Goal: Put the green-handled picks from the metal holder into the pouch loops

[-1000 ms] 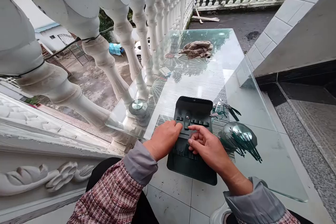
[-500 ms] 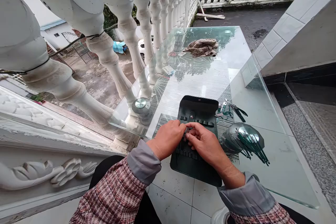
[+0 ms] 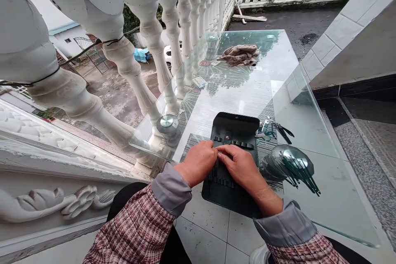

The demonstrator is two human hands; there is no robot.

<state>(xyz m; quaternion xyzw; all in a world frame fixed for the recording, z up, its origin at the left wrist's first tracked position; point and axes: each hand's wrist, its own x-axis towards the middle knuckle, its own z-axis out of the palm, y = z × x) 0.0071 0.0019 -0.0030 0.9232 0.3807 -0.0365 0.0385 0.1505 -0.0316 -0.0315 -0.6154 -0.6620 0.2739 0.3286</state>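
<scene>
The dark pouch [image 3: 236, 126] lies open and flat on the glass table [image 3: 241, 90], just below the middle of the frame, with its near edge close to your body. Your two hands meet over its upper row of elastic loops. To work there cleanly, press the pouch down with the left hand [image 3: 199, 161] so it cannot slide on the glass. Let the right hand [image 3: 239, 167] do the fine work at a single loop, in line with the loop's opening rather than across it. Use small finger motions; the loops look tight and closely set.

Your left hand comes in from the lower left, knuckles up and fingers curled down onto the pouch. Your right hand comes in from the lower right, wrist low, thumb and forefinger drawn together where they touch the left fingertips. Both grips look closed, but whether either pinches anything is hidden. The fan of slim green tools [image 3: 301, 173] lies just right of the pouch, untouched.
</scene>
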